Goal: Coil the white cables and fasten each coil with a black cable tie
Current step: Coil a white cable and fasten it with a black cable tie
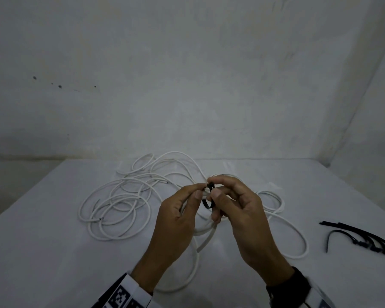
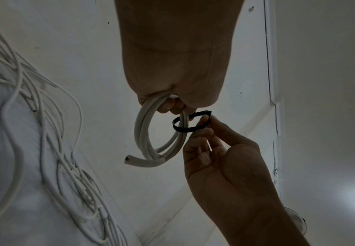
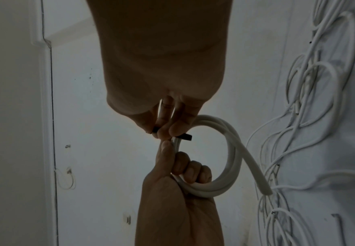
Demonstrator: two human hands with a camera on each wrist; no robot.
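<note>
A small coil of white cable (image 2: pixel 146 133) hangs from my left hand (image 1: pixel 200 190), whose fingers curl round its strands. A black cable tie (image 1: pixel 207 204) is looped loosely around one side of the coil. My right hand (image 1: pixel 213 186) pinches the tie between thumb and fingers near its head. In the left wrist view the tie (image 2: pixel 182 129) forms an open ring around the strands, and the coil's cut end (image 2: pixel 130 161) sticks out below. The right wrist view has the coil (image 3: pixel 231 158) in the left hand (image 3: pixel 178 158) and the tie (image 3: pixel 186 137) at my fingertips.
Several loose white cables (image 1: pixel 120 196) lie tangled on the white table (image 1: pixel 53 263) behind and left of my hands. One long loop (image 1: pixel 298 238) runs out to the right. Spare black cable ties (image 1: pixel 365 238) lie near the right edge. A wall stands close behind.
</note>
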